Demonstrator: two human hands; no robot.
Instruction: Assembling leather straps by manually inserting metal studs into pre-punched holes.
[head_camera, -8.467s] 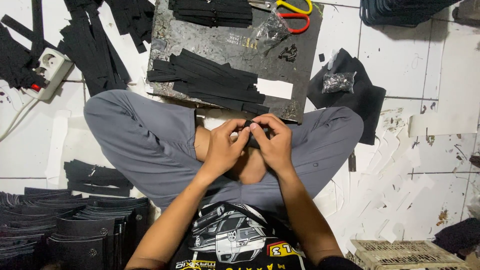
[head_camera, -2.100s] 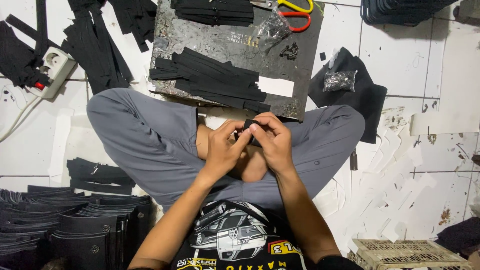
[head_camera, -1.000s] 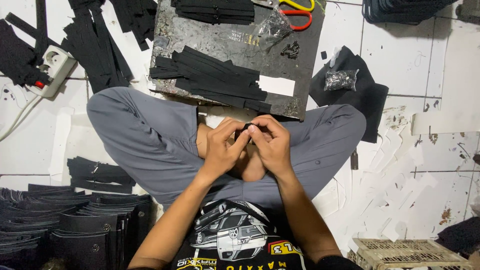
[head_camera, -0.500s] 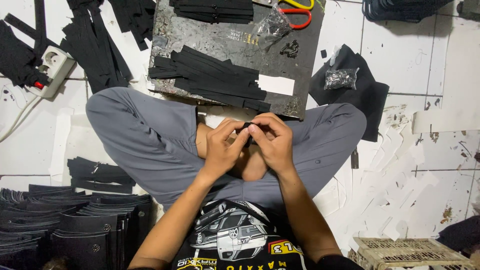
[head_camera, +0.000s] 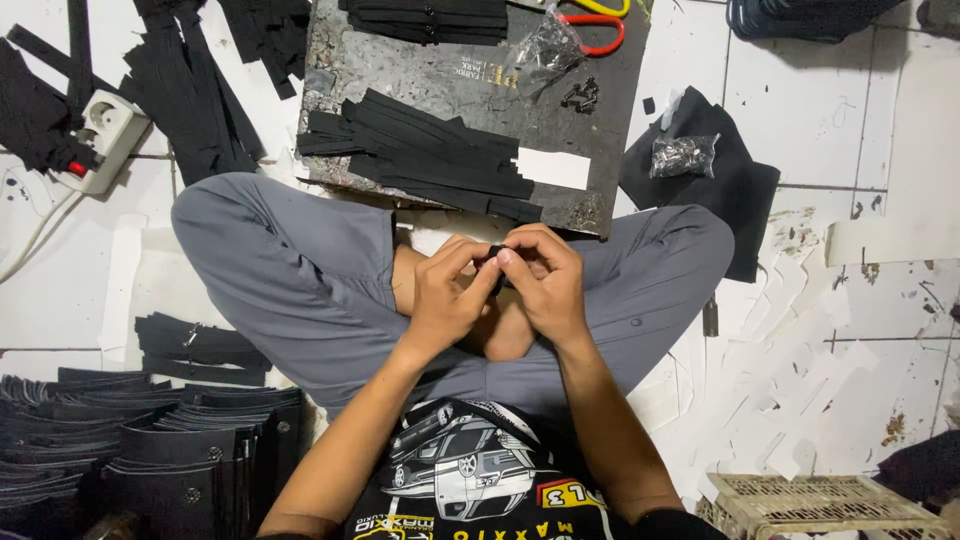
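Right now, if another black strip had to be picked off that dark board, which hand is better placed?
Probably the left hand. Both hands pinch the small black piece, but the pile of black strips lies mostly up and to the left, nearer it. The right hand sits nearer the white label.

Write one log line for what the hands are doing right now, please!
left hand: pinching small black piece | right hand: pinching same piece | place: over crossed legs | ahead: dark board with black strips
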